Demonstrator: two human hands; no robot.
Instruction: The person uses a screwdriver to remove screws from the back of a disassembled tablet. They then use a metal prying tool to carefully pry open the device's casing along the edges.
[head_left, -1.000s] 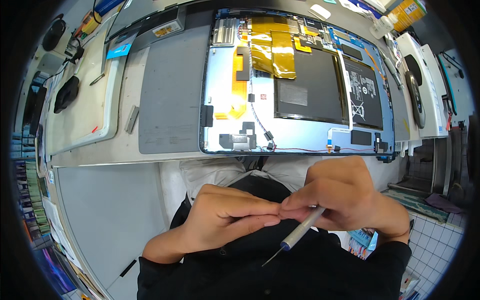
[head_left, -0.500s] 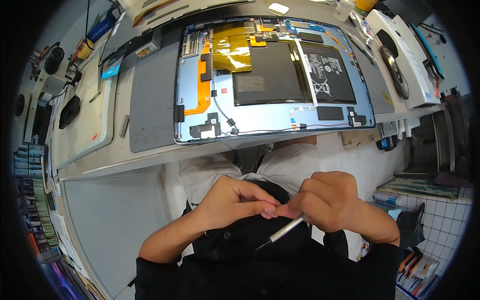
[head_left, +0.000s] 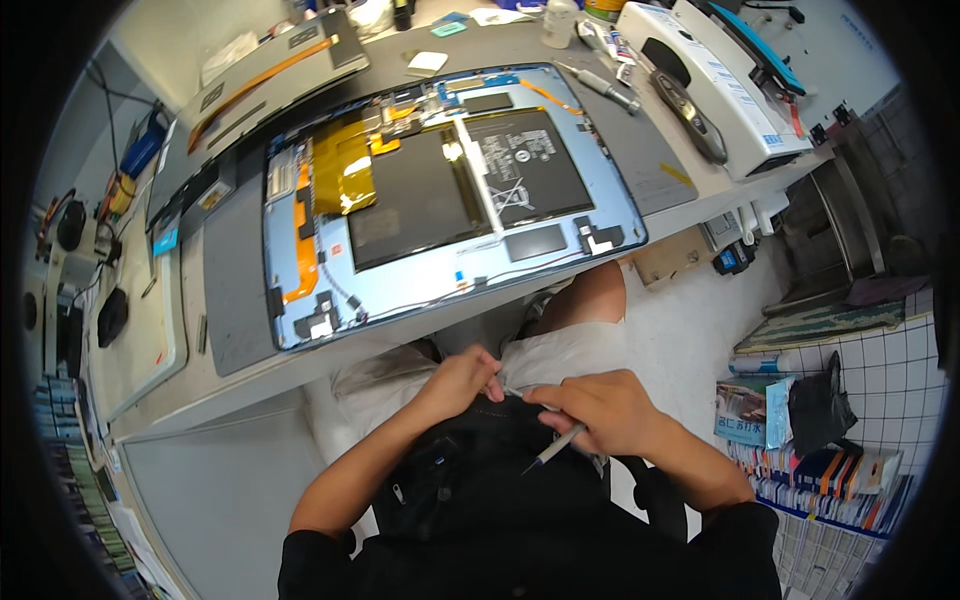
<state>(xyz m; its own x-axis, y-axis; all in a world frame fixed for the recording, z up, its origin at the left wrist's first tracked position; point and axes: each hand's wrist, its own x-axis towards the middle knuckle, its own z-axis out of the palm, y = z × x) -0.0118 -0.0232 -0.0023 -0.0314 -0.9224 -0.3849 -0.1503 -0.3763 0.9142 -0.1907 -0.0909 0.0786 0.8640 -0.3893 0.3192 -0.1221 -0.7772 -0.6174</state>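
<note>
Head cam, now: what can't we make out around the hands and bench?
- Head view: whether anything sits between the left hand and right hand; fingers cover it, and it's too small.
- Head view: rear end of the pen-shaped tool; hidden by the right hand.
- Head view: tool's tip shape; too small.
- Head view: underside of the opened device; faces down, hidden by its own body.
- Head view: yellow container's top; cut off by upper edge.

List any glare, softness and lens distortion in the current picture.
Head view: glare on the gold film over the opened device; head view: whatever lies between the left hand and right hand is too small and soft to identify; head view: white tiles at right bow near the fisheye's black rim.
</note>
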